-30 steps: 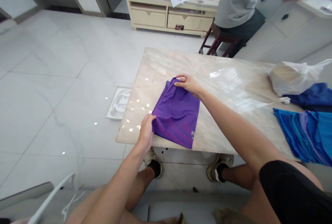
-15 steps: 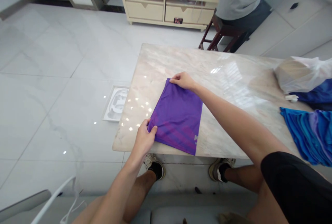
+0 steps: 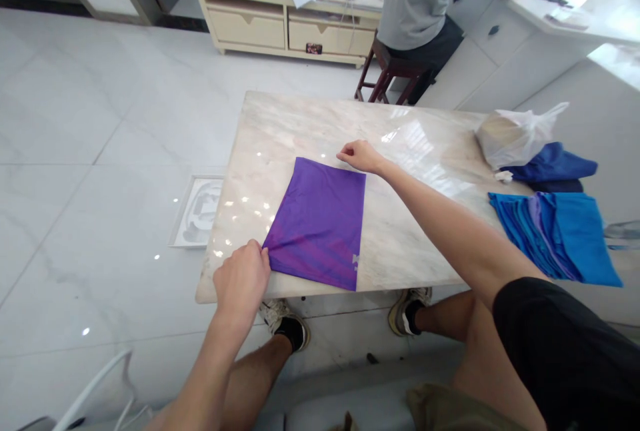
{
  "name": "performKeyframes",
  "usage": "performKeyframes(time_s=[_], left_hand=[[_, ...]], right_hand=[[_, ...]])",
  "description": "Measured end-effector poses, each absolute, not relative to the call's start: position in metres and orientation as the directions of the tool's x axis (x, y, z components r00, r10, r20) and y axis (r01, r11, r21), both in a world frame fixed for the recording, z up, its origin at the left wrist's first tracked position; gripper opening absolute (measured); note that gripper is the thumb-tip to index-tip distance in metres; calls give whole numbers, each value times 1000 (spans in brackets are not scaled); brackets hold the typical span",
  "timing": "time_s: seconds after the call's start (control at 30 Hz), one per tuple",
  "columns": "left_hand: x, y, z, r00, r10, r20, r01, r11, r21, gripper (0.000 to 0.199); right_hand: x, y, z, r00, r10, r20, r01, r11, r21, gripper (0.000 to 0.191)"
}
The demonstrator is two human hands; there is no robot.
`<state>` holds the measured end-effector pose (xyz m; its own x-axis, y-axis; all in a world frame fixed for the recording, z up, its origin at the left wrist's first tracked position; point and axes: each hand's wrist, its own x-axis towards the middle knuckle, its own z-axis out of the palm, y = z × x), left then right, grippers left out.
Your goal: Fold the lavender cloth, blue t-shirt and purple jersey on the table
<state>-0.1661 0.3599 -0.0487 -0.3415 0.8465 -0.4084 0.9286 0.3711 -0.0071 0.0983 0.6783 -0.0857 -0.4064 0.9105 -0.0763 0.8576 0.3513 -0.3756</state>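
A purple folded garment (image 3: 317,224) lies flat on the marble-patterned table (image 3: 410,231). Small pale marks show near its lower right edge, and a few creases run toward its lower left corner. My left hand (image 3: 243,274) is closed on that corner, its knuckles toward me and the fingertips partly hidden. Just beyond the garment's far edge, my right hand (image 3: 361,155) hovers with curled fingers pressed together. It is apart from the fabric and nothing shows in it.
On the table's right side lie a stack of folded blue and teal garments (image 3: 560,234), a dark blue cloth (image 3: 555,163) and a white plastic bag (image 3: 515,134). A person (image 3: 425,4) sits on a wooden stool (image 3: 395,68) beyond the table. A white tray (image 3: 200,211) is on the floor at left.
My right hand has let go of the garment's far edge and moved right of that corner. My left hand still grips the lower left corner. The view has shifted right.
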Motion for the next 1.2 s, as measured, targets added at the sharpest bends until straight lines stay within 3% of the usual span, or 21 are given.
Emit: performKeyframes(time_s=[0.1, 0.2, 0.3, 0.4, 0.5, 0.57, 0.77, 1.03, 1.1, 1.2], left_hand=[[-161, 363, -48, -322, 876, -360, 942, 335, -28, 38], [-156, 367, -51, -278, 911, -305, 958, 287, -13, 35], [-151, 372, -49, -262, 897, -355, 961, 276, -12, 39], [-153, 375, -40, -296, 852, -433, 953, 292, -78, 45], [-163, 379, -26, -394, 841, -371, 919, 363, -154, 47], [-169, 382, -19, -406, 873, -271, 914, 381, -139, 47], [-150, 399, -36, -137, 970, -199, 989, 145, 30, 40], [-110, 411, -90, 176, 976, -131, 981, -164, 100, 67], [-111, 411, -96, 174, 977, -125, 980, -159, 119, 64], [-118, 411, -92, 30, 991, -130, 995, -17, 98, 64]], right_hand=[[125, 659, -94, -419, 896, -149, 877, 356, -324, 31], [133, 638, -109, -455, 881, -133, 879, 420, -227, 33], [129, 625, -118, -468, 881, -70, 882, 459, -109, 36], [124, 613, -111, -401, 916, 3, 914, 400, -68, 38], [121, 580, -98, -369, 924, 96, 919, 379, -108, 40], [116, 542, -93, -414, 902, 121, 889, 429, -161, 44], [82, 443, -125, -393, 916, 78, 851, 395, -346, 68], [71, 437, -145, -366, 927, 83, 856, 370, -360, 68], [72, 435, -145, -366, 927, 84, 860, 371, -350, 68], [70, 437, -143, -369, 925, 88, 865, 376, -333, 69]])
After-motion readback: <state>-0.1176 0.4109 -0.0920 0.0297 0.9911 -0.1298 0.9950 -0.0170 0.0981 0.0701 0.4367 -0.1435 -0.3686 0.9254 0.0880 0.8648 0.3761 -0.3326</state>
